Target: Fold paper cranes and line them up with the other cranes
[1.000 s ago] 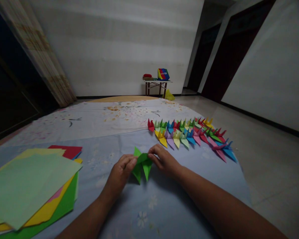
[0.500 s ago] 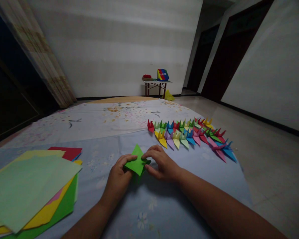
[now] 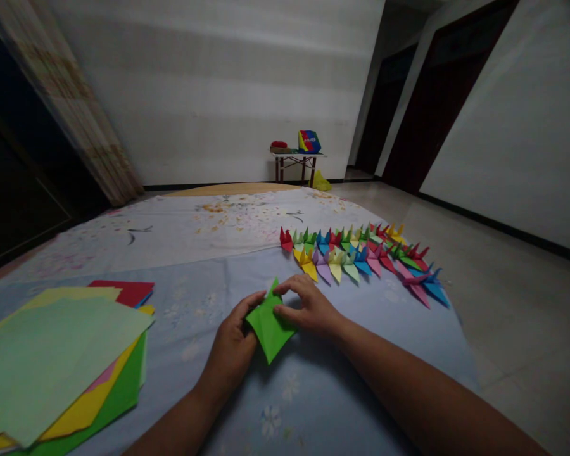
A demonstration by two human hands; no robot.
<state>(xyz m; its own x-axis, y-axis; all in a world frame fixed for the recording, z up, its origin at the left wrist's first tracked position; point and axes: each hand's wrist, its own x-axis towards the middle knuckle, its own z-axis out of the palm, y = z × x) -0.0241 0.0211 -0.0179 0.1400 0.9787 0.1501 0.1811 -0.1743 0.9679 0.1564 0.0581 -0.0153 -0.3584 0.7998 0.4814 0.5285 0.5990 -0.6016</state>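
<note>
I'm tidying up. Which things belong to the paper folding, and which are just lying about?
Seem to belong:
green folded paper, held in the left hand, touched by the right hand
fanned stack of coloured paper sheets
rows of multicoloured folded-paper birds

Seem just lying about:
red, yellow and blue box on the small white-topped table
crumpled plastic-looking yellow bag on the floor

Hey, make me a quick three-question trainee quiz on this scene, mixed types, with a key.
1. True or false: the left hand and the right hand both touch the green, pointed, folded-paper piece.
2. Which sheet tops the loose stack of flat, coloured paper? a) bright red b) pale green c) bright yellow
3. Fill in: the multicoloured, pointed, folded-paper figures stand on the person's ___ side of the light-blue flowered tablecloth.

Key: 1 true; 2 b; 3 right.
</note>
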